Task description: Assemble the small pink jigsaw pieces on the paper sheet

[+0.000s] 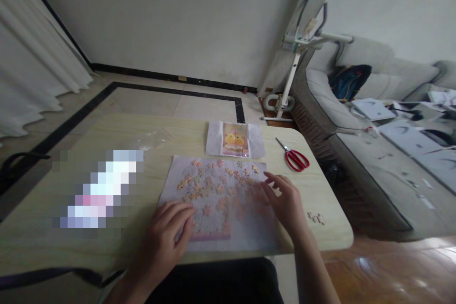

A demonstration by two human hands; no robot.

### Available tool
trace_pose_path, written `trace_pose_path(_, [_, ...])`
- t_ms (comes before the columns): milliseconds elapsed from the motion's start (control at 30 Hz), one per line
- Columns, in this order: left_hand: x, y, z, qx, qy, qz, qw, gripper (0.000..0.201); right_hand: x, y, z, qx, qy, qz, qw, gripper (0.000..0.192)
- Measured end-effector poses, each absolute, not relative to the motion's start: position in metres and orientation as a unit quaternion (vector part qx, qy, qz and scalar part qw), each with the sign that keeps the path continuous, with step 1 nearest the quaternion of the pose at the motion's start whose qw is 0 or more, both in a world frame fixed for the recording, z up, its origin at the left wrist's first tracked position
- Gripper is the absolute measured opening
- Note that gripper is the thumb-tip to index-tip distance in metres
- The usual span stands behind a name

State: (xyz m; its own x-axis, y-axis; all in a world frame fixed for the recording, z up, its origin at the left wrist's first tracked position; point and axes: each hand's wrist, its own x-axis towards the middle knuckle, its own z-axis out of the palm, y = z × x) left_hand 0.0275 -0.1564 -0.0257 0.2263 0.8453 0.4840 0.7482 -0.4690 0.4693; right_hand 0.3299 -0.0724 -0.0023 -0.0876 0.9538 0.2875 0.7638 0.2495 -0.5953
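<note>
A white paper sheet (254,242) lies on the table with several loose jigsaw puzzle pieces (195,194) scattered over it. Along its lower part runs a joined pink strip of puzzle (210,236). My left hand (169,228) rests at the sheet's left edge, fingers loosely stretched and nothing visible in them. Over the right edge of the sheet is my right hand (285,197), its thumb and fingers apart, with no piece visible between them. Pieces near the right hand look blurred. Beyond the sheet lies a picture sheet (235,140) showing yellow figures.
Red-handled scissors (296,159) lie at the table's right side, and a few puzzle pieces (316,218) sit near the right edge. A clear plastic bag (151,139) is at the back left. A blurred-out object (103,190) lies left. A grey sofa (374,175) stands right of the table.
</note>
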Motion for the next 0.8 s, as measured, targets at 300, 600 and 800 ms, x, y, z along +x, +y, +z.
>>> trace_pose_path(300, [0.025, -0.155, -0.032, 0.782, 0.502, 0.363, 0.071, 0.020, 0.338, -0.086, -0.004, -0.591, -0.760, 0.152, 0.222, 0.031])
trace_pose_path(600, [0.025, -0.154, -0.031, 0.784, 0.500, 0.363, 0.060, 0.018, 0.328, -0.081, 0.001, -0.568, -0.772, 0.142, 0.248, 0.020])
trace_pose_path(800, [0.026, -0.154, -0.030, 0.784, 0.502, 0.359, 0.063, 0.018, 0.346, -0.078, -0.003, -0.588, -0.745, 0.125, 0.288, 0.024])
